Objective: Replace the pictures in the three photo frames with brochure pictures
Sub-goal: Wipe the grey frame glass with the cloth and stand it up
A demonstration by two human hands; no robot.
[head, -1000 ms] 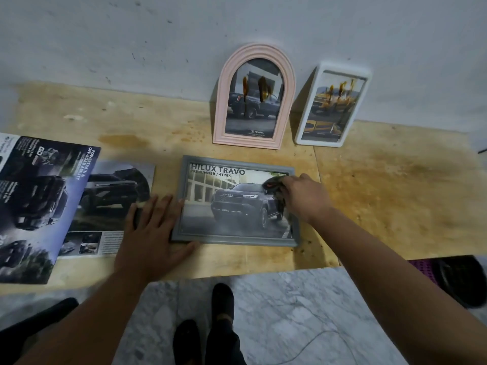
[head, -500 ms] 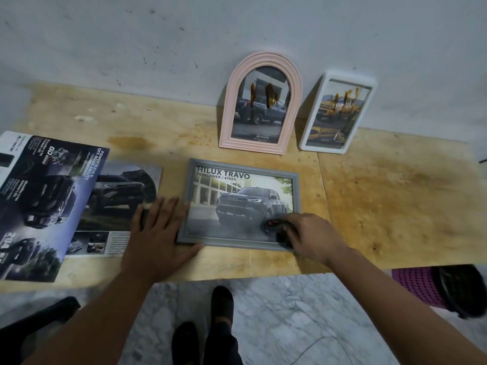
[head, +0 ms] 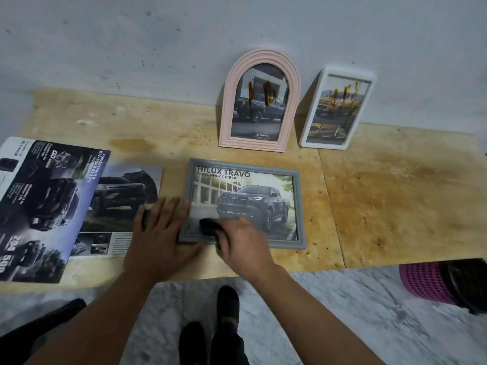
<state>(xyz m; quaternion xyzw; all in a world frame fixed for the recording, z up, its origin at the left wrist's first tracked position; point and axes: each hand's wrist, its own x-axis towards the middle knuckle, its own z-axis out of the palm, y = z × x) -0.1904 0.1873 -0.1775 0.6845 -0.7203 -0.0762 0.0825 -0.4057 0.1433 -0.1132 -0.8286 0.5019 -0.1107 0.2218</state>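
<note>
Grey frame (head: 297,206) lies flat on the wooden table (head: 395,196), in front of the pink arched frame (head: 259,101). Left hand (head: 158,233): fingers straight and spread, pressing the grey frame's left edge. Right hand (head: 243,243): fingers curled round a black cloth (head: 209,225) on the glass, lower-left corner.

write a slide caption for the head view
Left hand steadies the grey frame flat on the table while the right hand wipes its glass with a dark cloth.
</note>
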